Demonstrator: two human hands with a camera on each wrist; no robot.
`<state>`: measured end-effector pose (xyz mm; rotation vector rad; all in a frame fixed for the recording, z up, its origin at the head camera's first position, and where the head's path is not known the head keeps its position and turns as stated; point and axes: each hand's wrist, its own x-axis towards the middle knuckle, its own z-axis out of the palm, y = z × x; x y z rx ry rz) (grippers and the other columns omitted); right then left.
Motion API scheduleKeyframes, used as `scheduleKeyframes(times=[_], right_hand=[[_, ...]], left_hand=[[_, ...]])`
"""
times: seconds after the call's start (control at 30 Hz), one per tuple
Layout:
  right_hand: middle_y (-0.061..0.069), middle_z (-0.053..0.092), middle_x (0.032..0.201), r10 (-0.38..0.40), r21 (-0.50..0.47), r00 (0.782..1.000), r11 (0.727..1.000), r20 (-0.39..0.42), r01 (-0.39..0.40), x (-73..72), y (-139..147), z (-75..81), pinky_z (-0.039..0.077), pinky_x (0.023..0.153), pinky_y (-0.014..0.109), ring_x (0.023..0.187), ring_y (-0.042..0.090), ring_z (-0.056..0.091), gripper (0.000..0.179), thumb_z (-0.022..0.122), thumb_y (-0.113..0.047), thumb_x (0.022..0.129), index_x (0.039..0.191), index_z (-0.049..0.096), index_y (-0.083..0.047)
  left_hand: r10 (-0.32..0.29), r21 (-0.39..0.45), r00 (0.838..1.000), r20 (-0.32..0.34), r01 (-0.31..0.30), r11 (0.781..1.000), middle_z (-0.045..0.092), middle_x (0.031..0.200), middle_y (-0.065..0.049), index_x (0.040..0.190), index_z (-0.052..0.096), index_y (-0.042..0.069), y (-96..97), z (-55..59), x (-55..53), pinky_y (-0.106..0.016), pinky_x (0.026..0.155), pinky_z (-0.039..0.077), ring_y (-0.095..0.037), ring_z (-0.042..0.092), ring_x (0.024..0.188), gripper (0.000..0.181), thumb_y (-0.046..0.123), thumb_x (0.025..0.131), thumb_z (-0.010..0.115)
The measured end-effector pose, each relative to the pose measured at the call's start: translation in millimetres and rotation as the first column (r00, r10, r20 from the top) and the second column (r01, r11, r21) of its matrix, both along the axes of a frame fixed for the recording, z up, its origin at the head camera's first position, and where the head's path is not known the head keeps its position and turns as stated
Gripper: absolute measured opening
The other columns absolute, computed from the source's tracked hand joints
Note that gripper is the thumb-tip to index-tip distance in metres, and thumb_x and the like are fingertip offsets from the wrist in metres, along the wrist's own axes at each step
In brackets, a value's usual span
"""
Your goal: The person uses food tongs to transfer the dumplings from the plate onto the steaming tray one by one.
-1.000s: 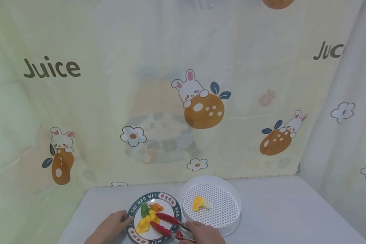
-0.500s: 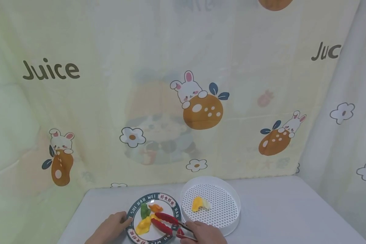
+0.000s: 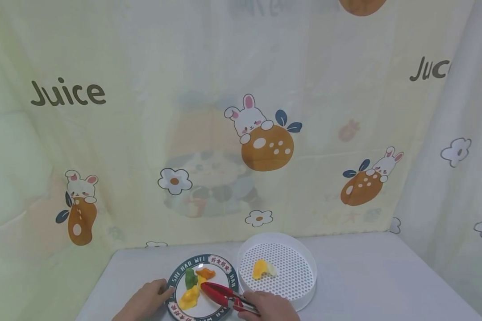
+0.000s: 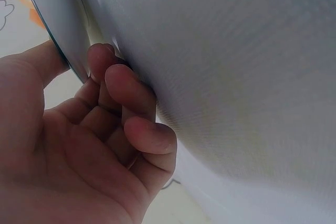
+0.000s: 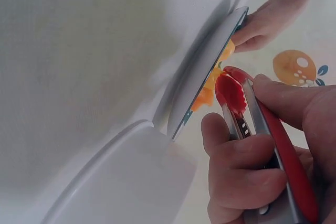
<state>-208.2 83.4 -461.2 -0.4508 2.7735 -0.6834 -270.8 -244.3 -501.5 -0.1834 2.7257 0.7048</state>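
My left hand holds the left rim of a round plate with a dark green lettered border. In the left wrist view its thumb is on the rim and the fingers curl below. My right hand grips red-tipped metal tongs. Over the plate, the tongs' tips are closed together at a small yellow piece, partly hidden by them. Around it lie a larger yellow dumpling-like piece, a green piece and an orange piece.
Just right of the plate stands a white round steamer basket with a perforated floor. A yellow-and-white piece lies in it. A printed curtain hangs behind the white table.
The tongs' two tips have come together from spread apart, over the small yellow piece. My left hand, the plate and the basket stay in place.
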Motion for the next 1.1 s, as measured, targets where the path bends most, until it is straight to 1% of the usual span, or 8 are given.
scheduleKeyframes(times=[0.07,0.27,0.57,0.8,0.93,1.1], right_hand=[[-0.008,0.052,0.069,0.001,-0.001,1.000,1.000,0.001,-0.001,0.7,-0.2,0.0,0.039,0.060,0.031,0.063,0.010,0.047,0.022,0.068,-0.049,0.092,0.092,0.064,-0.027],[-0.009,0.054,0.072,-0.001,-0.002,1.000,1.000,0.004,0.001,0.9,0.7,0.4,0.040,0.062,0.031,0.066,0.010,0.048,0.024,0.067,-0.050,0.092,0.097,0.066,-0.027],[-0.011,0.055,0.075,0.013,-0.003,1.000,1.000,-0.018,-0.013,-1.0,3.4,-0.1,0.041,0.062,0.031,0.068,0.009,0.049,0.029,0.067,-0.050,0.092,0.105,0.068,-0.025],[-0.012,0.056,0.077,0.023,0.007,0.999,1.000,-0.035,-0.023,-0.4,4.4,1.7,0.042,0.063,0.029,0.069,0.009,0.048,0.031,0.066,-0.051,0.092,0.108,0.069,-0.024],[-0.011,0.056,0.077,0.013,0.007,0.999,1.000,-0.039,-0.013,0.4,4.7,3.5,0.043,0.063,0.029,0.070,0.009,0.049,0.033,0.068,-0.051,0.091,0.111,0.070,-0.024],[-0.010,0.054,0.075,0.003,-0.004,0.999,1.000,-0.047,-0.003,1.7,5.4,6.7,0.041,0.062,0.031,0.070,0.009,0.049,0.037,0.068,-0.051,0.091,0.114,0.071,-0.023]], left_hand=[[-0.003,0.002,1.000,-0.006,0.003,1.000,0.064,0.084,-0.005,0.104,0.066,0.001,-0.1,-0.2,0.7,-0.034,0.068,0.045,-0.020,0.054,0.078,0.041,0.041,0.098,0.063],[-0.003,0.001,1.000,-0.011,0.003,1.000,0.064,0.084,-0.004,0.103,0.066,0.002,1.4,0.8,2.2,-0.033,0.068,0.045,-0.019,0.054,0.077,0.038,0.040,0.097,0.063],[0.003,-0.014,1.000,0.001,-0.003,1.000,0.066,0.088,-0.006,0.108,0.065,0.000,-0.4,-1.4,-0.3,-0.035,0.070,0.049,-0.021,0.054,0.079,0.044,0.042,0.098,0.062],[0.005,-0.023,1.000,-0.001,-0.005,1.000,0.065,0.086,-0.005,0.105,0.065,0.001,0.1,-2.3,-1.3,-0.035,0.069,0.047,-0.021,0.054,0.078,0.040,0.040,0.098,0.062],[0.005,-0.024,1.000,-0.002,-0.005,1.000,0.064,0.086,-0.005,0.104,0.065,0.001,0.2,-1.7,-0.8,-0.036,0.069,0.047,-0.021,0.054,0.078,0.040,0.040,0.098,0.061],[0.012,-0.020,1.000,-0.003,-0.012,1.000,0.065,0.089,-0.007,0.107,0.065,0.000,-0.5,-1.5,-0.1,-0.037,0.072,0.050,-0.021,0.054,0.079,0.042,0.041,0.098,0.062]])
